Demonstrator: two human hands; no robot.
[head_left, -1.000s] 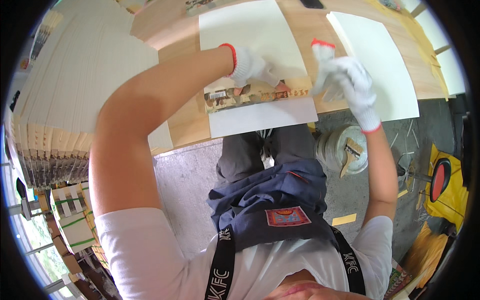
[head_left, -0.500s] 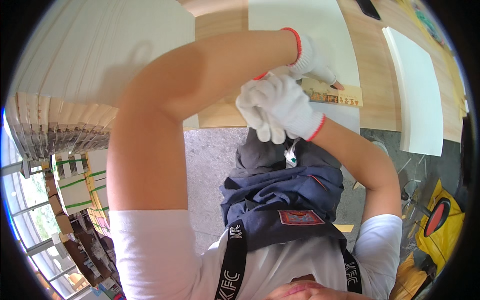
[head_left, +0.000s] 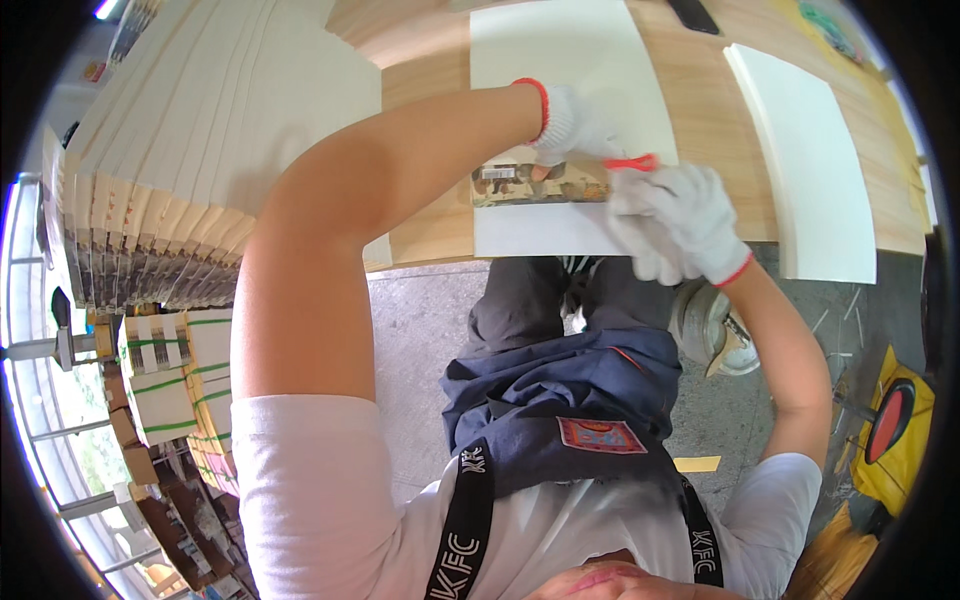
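A white sheet or board (head_left: 555, 232) lies at the table's near edge, with a tan printed paper strip (head_left: 500, 190) across it. My left hand (head_left: 585, 132), in a white knit glove with a red cuff, rests over the strip's upper edge. One bare fingertip shows on the print; its other fingers are partly hidden. At the strip's right end is my gloved right hand (head_left: 685, 215), its fingers curled round a bunched, red-edged white cloth (head_left: 632, 162). This cloth looks like a folded glove, but most of it is hidden.
Large white boards with printed edges (head_left: 150, 230) are fanned in a stack at the left. Another white stack (head_left: 810, 160) stands along the right side of the table (head_left: 430, 215). A dark phone-like object (head_left: 693, 15) lies at the far edge. Strapped bundles (head_left: 160, 375) sit lower left.
My right hand has moved rightward along the strip with the cloth, from its left part to its right end. My left hand has shifted left, and the view has shifted slightly.
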